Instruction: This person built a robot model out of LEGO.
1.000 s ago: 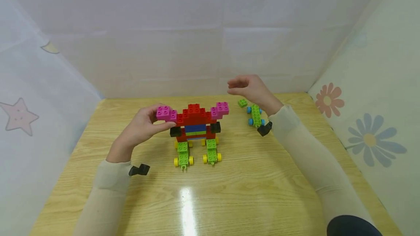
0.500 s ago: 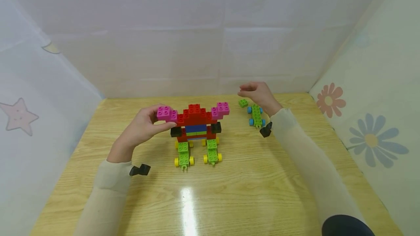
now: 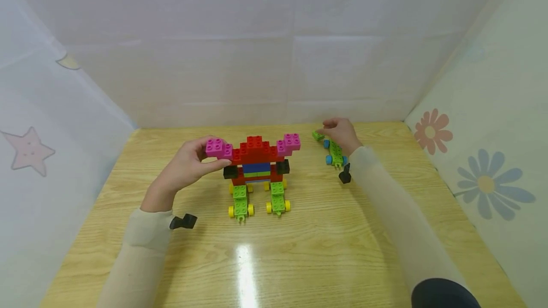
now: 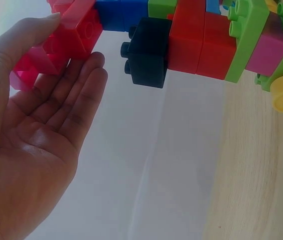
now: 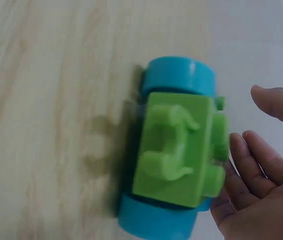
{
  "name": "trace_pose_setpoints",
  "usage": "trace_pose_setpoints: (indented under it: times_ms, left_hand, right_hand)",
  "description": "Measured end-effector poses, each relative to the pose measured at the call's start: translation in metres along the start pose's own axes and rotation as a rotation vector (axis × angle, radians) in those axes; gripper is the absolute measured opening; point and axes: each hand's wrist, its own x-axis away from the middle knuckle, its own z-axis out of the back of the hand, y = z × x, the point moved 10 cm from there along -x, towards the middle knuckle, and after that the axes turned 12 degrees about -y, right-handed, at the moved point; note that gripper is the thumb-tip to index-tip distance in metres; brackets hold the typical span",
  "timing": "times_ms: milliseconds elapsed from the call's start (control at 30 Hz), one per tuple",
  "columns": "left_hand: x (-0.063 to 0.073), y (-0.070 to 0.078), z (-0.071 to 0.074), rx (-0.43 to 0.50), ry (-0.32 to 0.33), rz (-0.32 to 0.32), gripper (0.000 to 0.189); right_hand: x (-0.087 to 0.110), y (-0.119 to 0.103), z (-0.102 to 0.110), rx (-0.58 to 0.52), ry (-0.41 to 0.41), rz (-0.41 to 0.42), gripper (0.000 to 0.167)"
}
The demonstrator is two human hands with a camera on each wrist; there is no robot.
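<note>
A model built of toy bricks [image 3: 255, 156] stands on the table, with red bricks in the middle, pink ones at both upper ends and black ones below. My left hand [image 3: 188, 163] holds its left pink end, thumb in front and fingers behind; in the left wrist view the thumb lies against a red brick [image 4: 84, 27]. My right hand [image 3: 342, 133] is at a small green brick [image 3: 318, 135], partly hidden by the fingers. In the right wrist view its thumb and fingers stand apart, beside a green wheeled base [image 5: 174, 150] with blue wheels.
Two green bases with yellow wheels [image 3: 240, 203] carry the model. The wooden table [image 3: 342, 246] ends at a pale backdrop [image 3: 222, 80] behind and at both sides. The blue-wheeled base lies just below my right hand.
My right hand has moved right and down from the air to the small green brick. My left hand keeps its hold on the model, which stays in place.
</note>
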Motion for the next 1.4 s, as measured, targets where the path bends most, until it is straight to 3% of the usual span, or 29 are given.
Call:
trace_pose_setpoints:
  times_ms: [500,1167,1400]
  left_hand:
    - [0.000,0.002,0.000,-0.006,0.001,-0.002,0.034]
    - [-0.001,0.007,-0.003,-0.001,-0.001,-0.007,0.035]
    - [-0.001,0.004,-0.002,-0.018,-0.007,0.000,0.035]
  right_hand:
    - [-0.009,0.014,-0.009,0.131,-0.005,-0.096,0.059]
    - [-0.002,0.010,-0.007,0.161,0.023,-0.094,0.052]
    - [0.006,-0.001,-0.008,0.113,0.011,-0.059,0.053]
